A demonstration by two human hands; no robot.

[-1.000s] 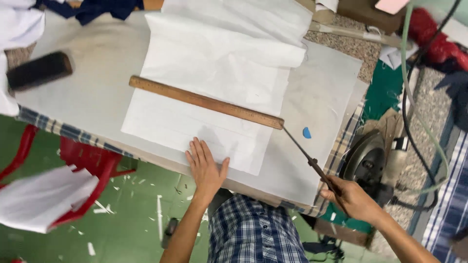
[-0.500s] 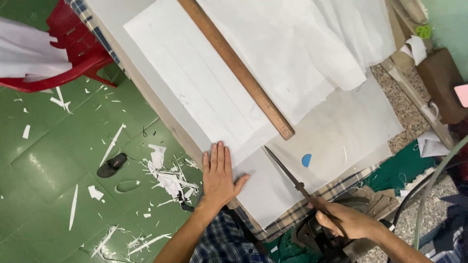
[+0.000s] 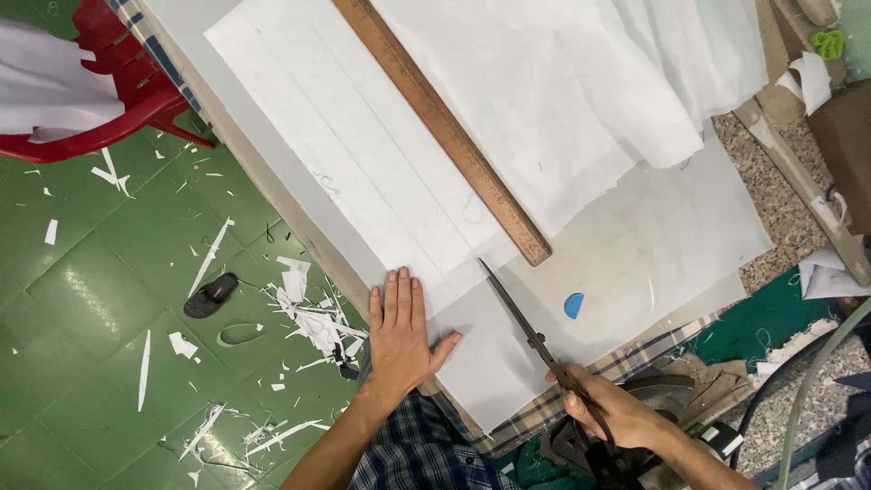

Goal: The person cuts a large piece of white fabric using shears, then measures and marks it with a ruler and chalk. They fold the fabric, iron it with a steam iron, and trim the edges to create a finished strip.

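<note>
Right hand (image 3: 610, 410) was closed around the handles of the long scissors (image 3: 524, 319), fingers wrapped through and over the loops. Blades looked nearly together, tip resting at the near edge of the white fabric sheet (image 3: 363, 163), just short of the ruler's end. We judge that grip let us steer the blades along the marked lines on the cloth.

Left hand (image 3: 399, 331) lay flat, fingers together and extended, palm pressing the fabric at the table edge. Not gripping anything, just pinning. We'd say it kept the sheet from sliding or bunching next to the blades.

The fabric sat spread across the white-covered table (image 3: 653, 245), faint parallel lines running lengthwise on it. The long wooden ruler (image 3: 442, 127) lay diagonally on top, parallel to those lines, likely doubling as a weight and a straightedge. More loose white cloth was heaped beyond the ruler.

A small blue chalk piece (image 3: 573, 305) sat on the table just beside the scissors, within reach of the right hand.

Below: green floor littered with white offcuts (image 3: 308, 318), a dark sandal (image 3: 210, 295), a red plastic chair (image 3: 118, 109) to the side.
</note>
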